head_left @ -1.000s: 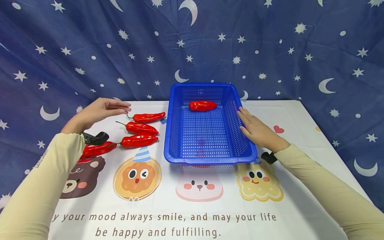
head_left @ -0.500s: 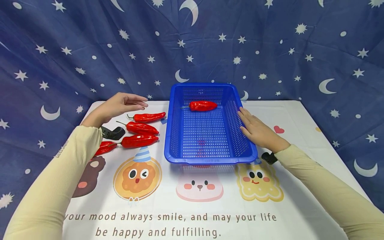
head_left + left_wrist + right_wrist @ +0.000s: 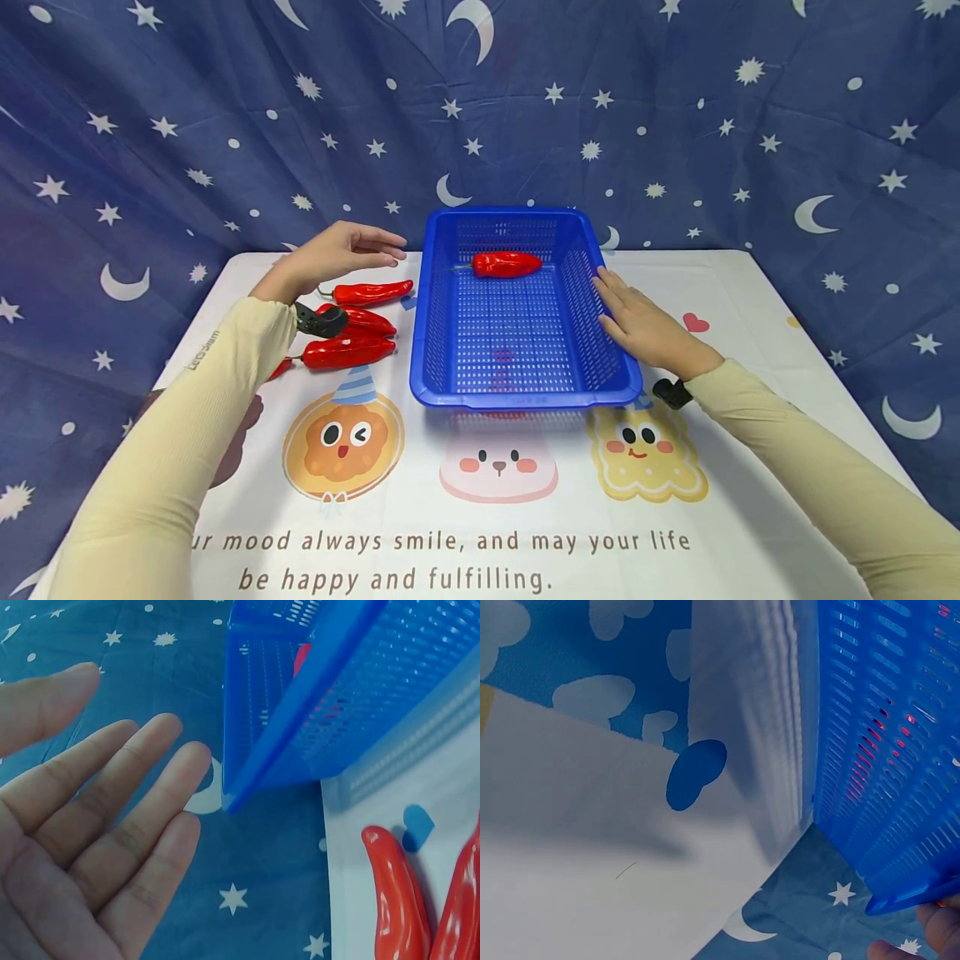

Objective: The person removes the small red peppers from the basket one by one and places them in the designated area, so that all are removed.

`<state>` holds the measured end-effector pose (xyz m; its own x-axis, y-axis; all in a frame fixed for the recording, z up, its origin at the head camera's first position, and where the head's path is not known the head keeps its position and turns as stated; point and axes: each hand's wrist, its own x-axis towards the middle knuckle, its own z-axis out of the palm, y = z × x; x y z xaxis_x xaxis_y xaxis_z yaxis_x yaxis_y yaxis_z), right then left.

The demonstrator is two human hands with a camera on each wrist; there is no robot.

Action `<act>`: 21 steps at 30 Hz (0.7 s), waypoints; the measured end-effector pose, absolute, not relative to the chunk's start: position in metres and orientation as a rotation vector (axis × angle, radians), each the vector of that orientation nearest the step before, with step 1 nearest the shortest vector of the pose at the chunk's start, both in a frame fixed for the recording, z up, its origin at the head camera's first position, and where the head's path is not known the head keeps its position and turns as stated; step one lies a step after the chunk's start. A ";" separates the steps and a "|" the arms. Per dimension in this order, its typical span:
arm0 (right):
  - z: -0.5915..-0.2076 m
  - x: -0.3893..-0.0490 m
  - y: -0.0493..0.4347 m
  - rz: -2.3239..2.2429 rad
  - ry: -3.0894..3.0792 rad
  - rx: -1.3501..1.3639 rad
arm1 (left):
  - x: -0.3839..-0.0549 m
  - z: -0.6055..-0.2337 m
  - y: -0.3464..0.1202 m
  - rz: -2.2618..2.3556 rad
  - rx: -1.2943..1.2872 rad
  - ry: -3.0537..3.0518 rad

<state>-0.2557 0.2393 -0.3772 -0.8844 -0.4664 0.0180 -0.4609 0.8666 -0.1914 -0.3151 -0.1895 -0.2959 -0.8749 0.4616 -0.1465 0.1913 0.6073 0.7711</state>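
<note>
My left hand [image 3: 337, 252] hovers above the table's back left, fingers extended and nothing held, just left of the blue plastic basket [image 3: 418, 333]. In the left wrist view that hand [image 3: 112, 817] has its thumb apart from the fingers. Below it lie several red chili peppers, among them a far one [image 3: 371, 292], a middle one [image 3: 375, 322] and a near one [image 3: 345, 352]; another is mostly hidden by the left sleeve. Inside the basket, toward its back, lies a red chili pepper [image 3: 507, 265]. My right hand [image 3: 645, 327] rests on the basket's right rim with fairly straight fingers.
A white printed tablecloth [image 3: 360, 517] covers the table. Right behind its back edge hangs a blue curtain [image 3: 540, 142] with stars and moons. Black wrist cameras sit under both wrists, the left one [image 3: 321, 321] above the peppers.
My left hand has moved right and slightly back, from the pepper stems toward the basket's left rim, still empty. My right hand, the basket and the peppers have stayed in place.
</note>
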 end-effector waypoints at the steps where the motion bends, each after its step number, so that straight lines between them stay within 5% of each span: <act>1: -0.377 -0.256 0.239 -0.296 3.007 -0.747 | -0.317 -0.296 -0.187 1.150 0.529 2.501; 21: -0.378 -0.256 0.239 -0.288 3.002 -0.731 | -0.336 -0.298 -0.142 1.225 0.564 2.448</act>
